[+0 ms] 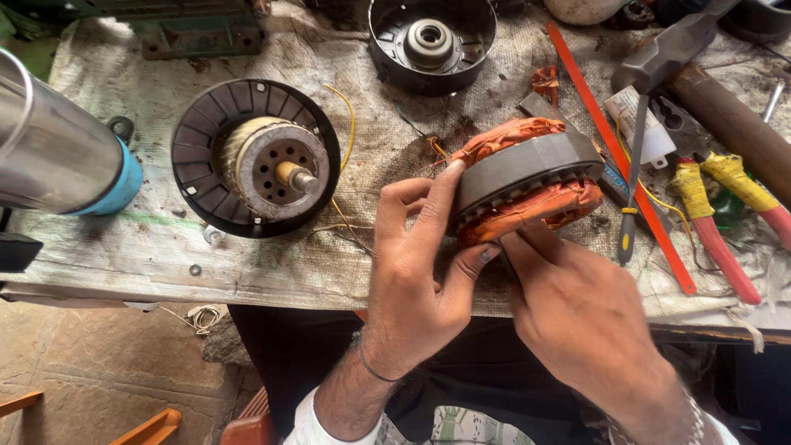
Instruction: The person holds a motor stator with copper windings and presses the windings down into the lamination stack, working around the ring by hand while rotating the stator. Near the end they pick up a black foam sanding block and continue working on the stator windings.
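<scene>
Two hands: both on one motor stator, right of centre in the frame, tilted on edge on the cloth-covered bench.
Left hand: wrapped on the stator's near-left side, forefinger laid up along the grey steel ring, thumb under the lower orange winding; clamped on it.
Right hand: fingertips pressed into the lower orange winding at the ring's near edge; whether they pinch a wire or only push, I cannot tell.
Step in hand: by the look of it, dressing or tucking the copper winding while the stator is held steady.
Next move calls for: likely a firm left-hand hold and small, careful finger pressure, since the wire looks easy to nick.
Left of centre: black fan cover with rotor and shaft.
Top centre: dark round end housing.
Right side: screwdriver, red-handled pliers, red strip.
</scene>
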Demonstrator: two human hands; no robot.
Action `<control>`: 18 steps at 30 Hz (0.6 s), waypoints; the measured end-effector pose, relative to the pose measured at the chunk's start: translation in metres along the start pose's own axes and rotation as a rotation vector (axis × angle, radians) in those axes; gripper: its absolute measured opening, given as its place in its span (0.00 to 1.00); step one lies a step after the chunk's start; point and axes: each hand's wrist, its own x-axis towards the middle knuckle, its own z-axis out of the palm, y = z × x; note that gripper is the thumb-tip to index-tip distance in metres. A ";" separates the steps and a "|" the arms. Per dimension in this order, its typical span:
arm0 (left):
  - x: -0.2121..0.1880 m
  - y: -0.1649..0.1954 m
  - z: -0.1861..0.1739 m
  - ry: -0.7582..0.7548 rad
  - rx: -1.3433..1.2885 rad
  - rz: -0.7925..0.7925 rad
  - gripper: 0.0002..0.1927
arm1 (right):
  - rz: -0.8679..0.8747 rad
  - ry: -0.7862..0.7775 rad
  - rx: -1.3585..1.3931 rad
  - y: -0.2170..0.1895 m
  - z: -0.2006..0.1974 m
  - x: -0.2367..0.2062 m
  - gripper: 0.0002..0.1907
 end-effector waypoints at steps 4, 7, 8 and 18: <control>0.001 -0.002 0.000 -0.009 0.009 -0.010 0.36 | -0.086 0.059 -0.001 0.003 0.001 0.000 0.23; 0.000 -0.001 0.001 0.010 0.018 0.018 0.36 | -0.092 0.037 0.007 0.005 0.002 0.003 0.24; 0.000 -0.001 0.000 0.009 0.007 0.002 0.36 | -0.057 -0.016 0.029 0.006 0.003 0.004 0.23; 0.002 -0.002 -0.002 0.016 -0.031 -0.016 0.36 | -0.204 0.156 0.074 0.011 0.005 0.006 0.26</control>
